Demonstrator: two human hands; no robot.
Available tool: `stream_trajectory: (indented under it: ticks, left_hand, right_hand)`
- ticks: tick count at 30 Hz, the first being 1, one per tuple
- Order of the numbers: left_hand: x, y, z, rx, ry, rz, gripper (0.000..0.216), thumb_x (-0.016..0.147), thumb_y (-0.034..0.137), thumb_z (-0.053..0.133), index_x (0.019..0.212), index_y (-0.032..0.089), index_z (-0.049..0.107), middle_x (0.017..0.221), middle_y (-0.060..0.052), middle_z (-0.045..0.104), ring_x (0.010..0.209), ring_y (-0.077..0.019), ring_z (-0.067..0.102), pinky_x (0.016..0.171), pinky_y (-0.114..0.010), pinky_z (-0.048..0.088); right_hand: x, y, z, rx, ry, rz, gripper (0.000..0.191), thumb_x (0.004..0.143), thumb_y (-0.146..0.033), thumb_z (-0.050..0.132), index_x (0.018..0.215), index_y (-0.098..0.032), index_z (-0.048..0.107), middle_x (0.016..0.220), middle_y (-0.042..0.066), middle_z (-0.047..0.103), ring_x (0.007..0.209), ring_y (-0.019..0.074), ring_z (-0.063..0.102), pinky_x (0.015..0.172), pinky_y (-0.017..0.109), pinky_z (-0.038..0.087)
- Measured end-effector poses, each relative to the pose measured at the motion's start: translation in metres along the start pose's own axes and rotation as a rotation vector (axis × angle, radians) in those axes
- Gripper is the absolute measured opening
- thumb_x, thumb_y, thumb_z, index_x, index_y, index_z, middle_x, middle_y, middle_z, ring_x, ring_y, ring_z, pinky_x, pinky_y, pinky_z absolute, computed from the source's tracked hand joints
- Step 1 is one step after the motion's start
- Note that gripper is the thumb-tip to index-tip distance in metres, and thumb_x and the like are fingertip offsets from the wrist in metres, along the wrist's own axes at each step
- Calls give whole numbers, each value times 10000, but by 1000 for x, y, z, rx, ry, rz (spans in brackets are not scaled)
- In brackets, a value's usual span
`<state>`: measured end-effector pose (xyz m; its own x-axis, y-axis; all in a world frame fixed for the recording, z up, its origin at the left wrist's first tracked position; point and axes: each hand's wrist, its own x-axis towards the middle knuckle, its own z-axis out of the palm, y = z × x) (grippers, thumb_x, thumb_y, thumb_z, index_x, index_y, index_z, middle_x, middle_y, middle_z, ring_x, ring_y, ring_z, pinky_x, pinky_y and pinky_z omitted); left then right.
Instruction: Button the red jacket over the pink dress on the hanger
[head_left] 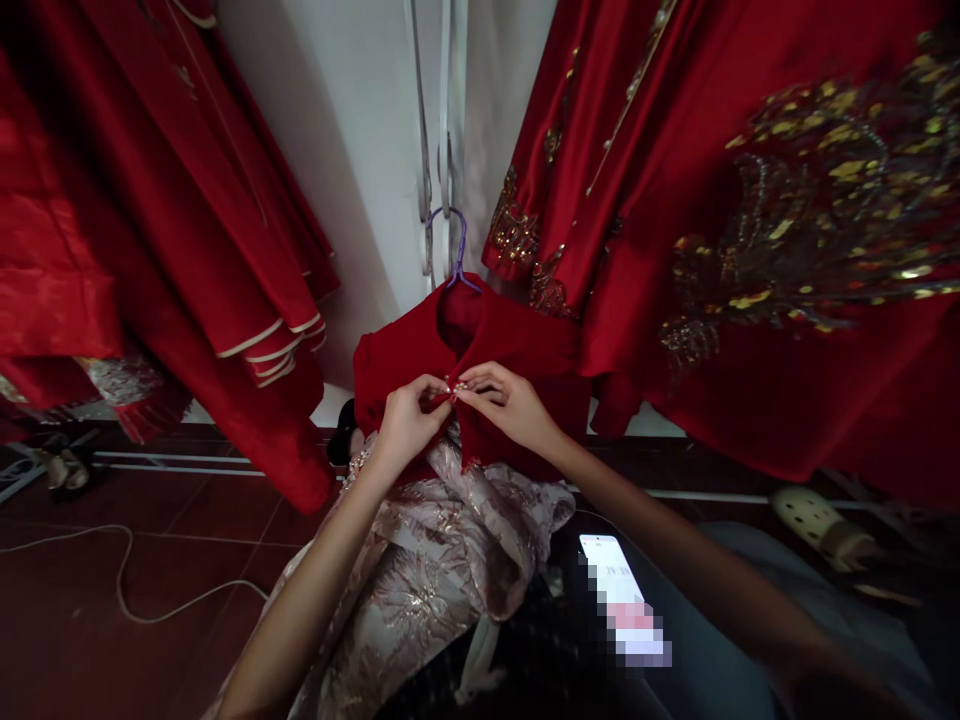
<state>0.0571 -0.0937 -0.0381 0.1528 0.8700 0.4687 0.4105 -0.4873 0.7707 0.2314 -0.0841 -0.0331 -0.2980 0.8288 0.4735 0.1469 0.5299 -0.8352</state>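
A small dark red jacket (525, 350) hangs on a purple hanger (454, 250) straight ahead of me. My left hand (409, 415) and my right hand (504, 400) meet at its front opening. Both are closed in a pinch on the two front edges near a small fastening (453, 388). A pale gold brocade garment (435, 570) spills out below the jacket and across my lap.
Red gowns (195, 230) hang at the left, and a red gown with gold sequin embroidery (787, 230) fills the right. A lit phone (621, 598) lies on my lap. A white cable (127, 590) runs over the dark floor. A pale shoe (814, 522) lies at right.
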Motion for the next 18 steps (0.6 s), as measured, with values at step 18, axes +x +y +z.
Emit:
stream_trajectory:
  ticks: [18]
  left_hand:
    - [-1, 18, -9, 249, -32, 117, 108, 793, 278, 557, 822, 201, 626, 766, -10, 671, 657, -135, 609, 625, -237, 459]
  right_hand:
    - [8, -13, -9, -105, -53, -52, 194, 754, -362, 638, 856, -200, 613, 901, 39, 683, 827, 171, 662, 720, 336, 573]
